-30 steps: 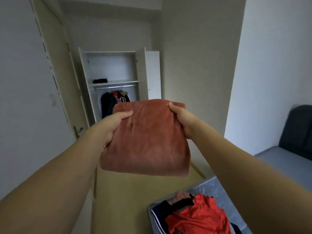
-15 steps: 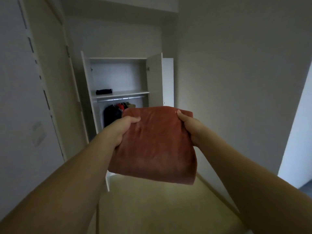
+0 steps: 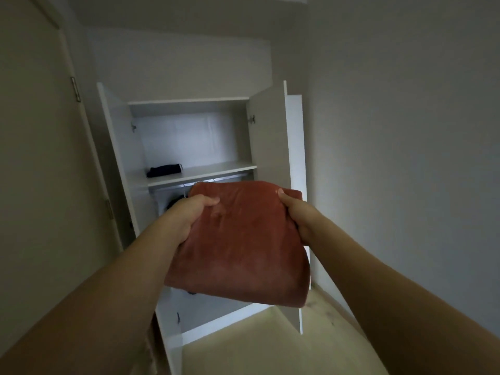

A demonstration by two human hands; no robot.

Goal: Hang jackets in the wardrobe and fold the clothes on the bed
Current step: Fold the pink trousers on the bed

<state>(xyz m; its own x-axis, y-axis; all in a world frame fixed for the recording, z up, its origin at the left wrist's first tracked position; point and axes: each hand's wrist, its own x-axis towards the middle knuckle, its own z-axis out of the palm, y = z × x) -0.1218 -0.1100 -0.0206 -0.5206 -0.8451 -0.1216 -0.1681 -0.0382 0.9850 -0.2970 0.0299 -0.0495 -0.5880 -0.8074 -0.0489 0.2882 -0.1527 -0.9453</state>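
Folded rust garment (image 3: 238,247) held out at 12 o'clock, left hand (image 3: 189,215) and right hand (image 3: 296,215) each with a closed grip on it, facing open wardrobe (image 3: 189,136); one dark fold (image 3: 164,170) shelved; bed out of view, remainder unknown

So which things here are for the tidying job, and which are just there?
For the job:
- folded red cloth, gripped by the left hand and the right hand
- wardrobe, doors open
- shelf
- dark folded cloth on that shelf

Just there:
- room door on the left
- wall
- floor
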